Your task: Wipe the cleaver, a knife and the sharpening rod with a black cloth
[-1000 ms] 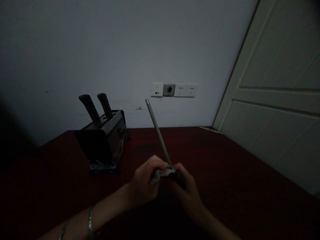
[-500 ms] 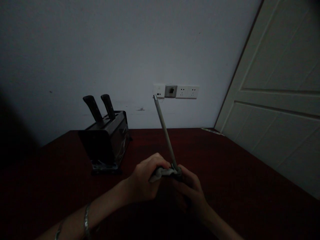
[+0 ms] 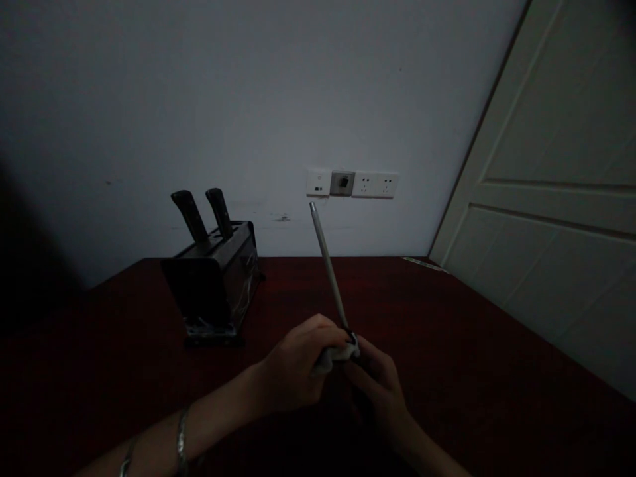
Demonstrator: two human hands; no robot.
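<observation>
A long grey sharpening steel (image 3: 328, 265) points up and away from me, leaning slightly left, over the dark red table. Its lower end and handle are largely hidden by my hands and by shadow. My right hand (image 3: 380, 381) is closed around that lower end. My left hand (image 3: 301, 361) is closed on a pale, crumpled cloth (image 3: 334, 358), which is pressed against the base of the rod. Both hands meet there, with the cloth between them.
A dark knife block (image 3: 216, 278) with two black-handled knives stands on the table (image 3: 477, 358) to the left. Behind is a wall with sockets and a switch (image 3: 342, 183). A white panelled door (image 3: 556, 218) borders the right side. The light is dim.
My left hand has shifted right with the cloth, closer against the base of the rod. The rod's tip has dropped a little. The view has moved slightly.
</observation>
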